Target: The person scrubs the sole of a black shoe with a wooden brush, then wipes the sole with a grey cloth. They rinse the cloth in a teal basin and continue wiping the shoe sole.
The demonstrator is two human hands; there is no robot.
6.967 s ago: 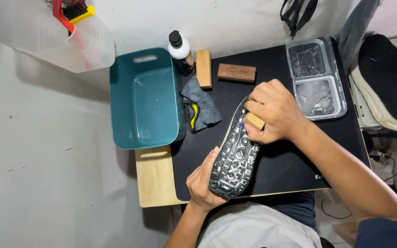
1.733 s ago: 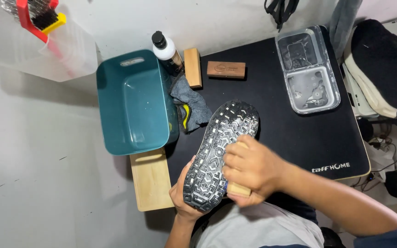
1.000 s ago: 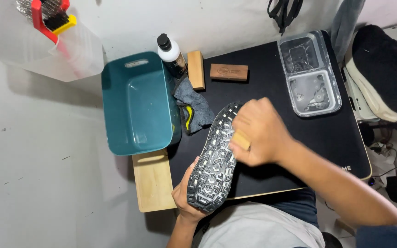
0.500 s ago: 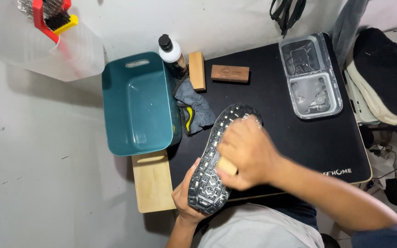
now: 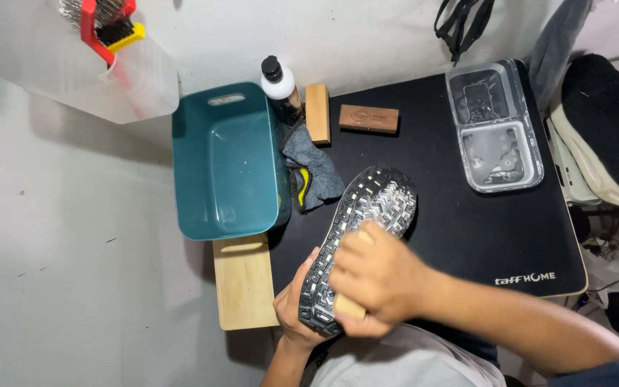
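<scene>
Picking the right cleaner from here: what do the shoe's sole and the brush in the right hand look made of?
The black-and-grey lugged shoe sole looks like matte moulded rubber, judging by its raised tread blocks. The pale tan brush block in the right hand looks like unfinished wood; its bristles are hidden. The left hand supports the shoe.

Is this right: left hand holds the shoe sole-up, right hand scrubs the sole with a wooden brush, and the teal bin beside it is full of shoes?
Not quite. The head view shows the teal bin empty. The rest stands: the left hand holds the shoe sole-up and the right hand presses a wooden brush on the sole.
</scene>
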